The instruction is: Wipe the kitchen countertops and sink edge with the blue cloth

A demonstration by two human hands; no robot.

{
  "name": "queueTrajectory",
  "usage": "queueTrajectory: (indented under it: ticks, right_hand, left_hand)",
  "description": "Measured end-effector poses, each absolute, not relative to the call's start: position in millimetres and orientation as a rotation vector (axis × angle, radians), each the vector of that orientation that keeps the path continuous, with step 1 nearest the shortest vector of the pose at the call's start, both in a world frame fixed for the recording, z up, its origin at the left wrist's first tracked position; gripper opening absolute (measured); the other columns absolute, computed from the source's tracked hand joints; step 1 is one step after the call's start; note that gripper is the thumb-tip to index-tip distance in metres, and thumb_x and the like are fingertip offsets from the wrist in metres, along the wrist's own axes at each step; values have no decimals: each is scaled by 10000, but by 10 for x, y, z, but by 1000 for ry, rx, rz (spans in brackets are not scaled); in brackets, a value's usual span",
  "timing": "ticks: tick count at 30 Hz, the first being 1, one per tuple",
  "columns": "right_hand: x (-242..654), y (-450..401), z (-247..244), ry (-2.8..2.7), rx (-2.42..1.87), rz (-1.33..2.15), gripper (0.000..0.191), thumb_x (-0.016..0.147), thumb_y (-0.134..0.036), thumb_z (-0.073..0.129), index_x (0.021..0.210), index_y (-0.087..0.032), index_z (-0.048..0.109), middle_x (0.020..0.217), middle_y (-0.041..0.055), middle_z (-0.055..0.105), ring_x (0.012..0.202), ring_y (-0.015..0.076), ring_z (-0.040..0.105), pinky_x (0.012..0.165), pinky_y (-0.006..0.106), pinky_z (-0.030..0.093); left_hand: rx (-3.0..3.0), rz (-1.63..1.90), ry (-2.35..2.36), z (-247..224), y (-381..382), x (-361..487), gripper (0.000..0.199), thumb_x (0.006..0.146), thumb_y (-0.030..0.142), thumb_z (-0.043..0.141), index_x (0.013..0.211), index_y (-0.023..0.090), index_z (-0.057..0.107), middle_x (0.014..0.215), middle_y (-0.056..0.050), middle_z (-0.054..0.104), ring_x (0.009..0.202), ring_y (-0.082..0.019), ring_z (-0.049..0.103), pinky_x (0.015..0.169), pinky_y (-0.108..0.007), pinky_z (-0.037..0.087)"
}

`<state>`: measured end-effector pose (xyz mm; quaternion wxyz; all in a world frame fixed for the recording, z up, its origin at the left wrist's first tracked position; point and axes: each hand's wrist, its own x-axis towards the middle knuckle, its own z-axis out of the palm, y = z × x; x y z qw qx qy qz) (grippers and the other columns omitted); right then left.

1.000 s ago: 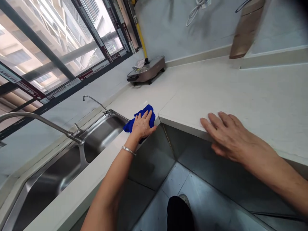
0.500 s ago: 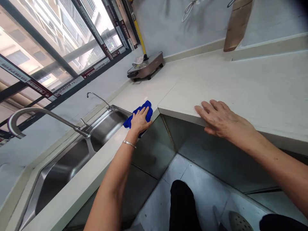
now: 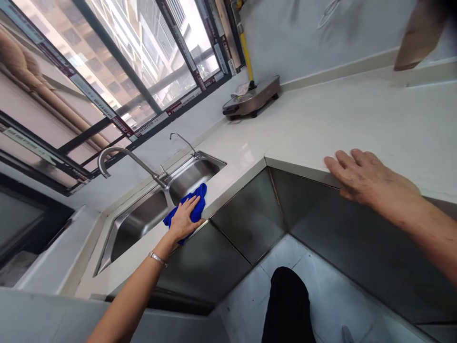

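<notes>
Pressed onto the counter's front strip beside the sink, a blue cloth (image 3: pixel 200 197) lies bunched under my left hand (image 3: pixel 183 220). The fingers stretch over the cloth and the thumb reaches the counter's edge, keeping the cloth pinned; its underside is hidden. My right hand (image 3: pixel 367 178) rests at the edge of the pale countertop (image 3: pixel 357 114), fingers spread a little and holding nothing. The double steel sink (image 3: pixel 143 216) sits just beyond the cloth, with a large curved faucet (image 3: pixel 124 150) and a smaller thin tap (image 3: pixel 182 138) behind it.
A brown electric pan (image 3: pixel 253 97) stands in the back corner near a yellow pipe (image 3: pixel 245 55). Dark cabinet fronts (image 3: pixel 243 219) run below the counter and meet at an inner corner. At the upper right, a brown board (image 3: pixel 421 38) leans on the wall.
My left hand has slid the blue cloth along the counter strip, away from the inner corner and toward me. The view has shifted left; my right hand still rests at the counter edge.
</notes>
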<state>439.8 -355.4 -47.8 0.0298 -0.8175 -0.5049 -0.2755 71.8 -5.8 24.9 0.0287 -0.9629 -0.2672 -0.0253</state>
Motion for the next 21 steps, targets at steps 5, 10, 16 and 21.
queueTrajectory:
  ticks: [5, 10, 16, 21]
  right_hand:
    - [4437, -3552, -527, -1549, -2497, -920, 493, 817, -161, 443, 1296, -56, 489, 1191, 229, 490, 1101, 363, 435, 945, 478, 371]
    - [4415, -3558, -526, -1563, -2534, -942, 444, 821, -148, 459, 1251, -49, 509, 1120, 223, 499, 1035, 350, 453, 908, 472, 374]
    - [4375, -3575, -525, -1539, -2491, -1048, 452, 818, -138, 483, 1260, -49, 509, 1169, 231, 491, 1060, 361, 464, 923, 476, 394]
    - [4315, -3588, -467, -1530, -2417, -1059, 409, 815, -161, 426, 1200, -72, 530, 1103, 228, 503, 1026, 377, 474, 884, 503, 419]
  left_hand:
    - [-2914, -79, -1013, 281, -22, 137, 897, 793, 518, 685, 1552, 263, 280, 1627, -62, 326, 1521, -232, 251, 1287, -471, 132]
    - [-2822, -89, -1200, 249, -9, -291, 922, 779, 575, 685, 1550, 277, 277, 1628, -64, 323, 1525, -254, 239, 1279, -489, 150]
    - [-2674, -37, -1377, 251, -15, -927, 967, 762, 582, 684, 1555, 244, 246, 1614, -110, 337, 1509, -306, 269, 1258, -556, 183]
    - [-2531, 64, -1403, 271, 20, -1418, 1048, 690, 446, 741, 1556, 169, 221, 1576, -209, 366, 1452, -396, 358, 1168, -611, 344]
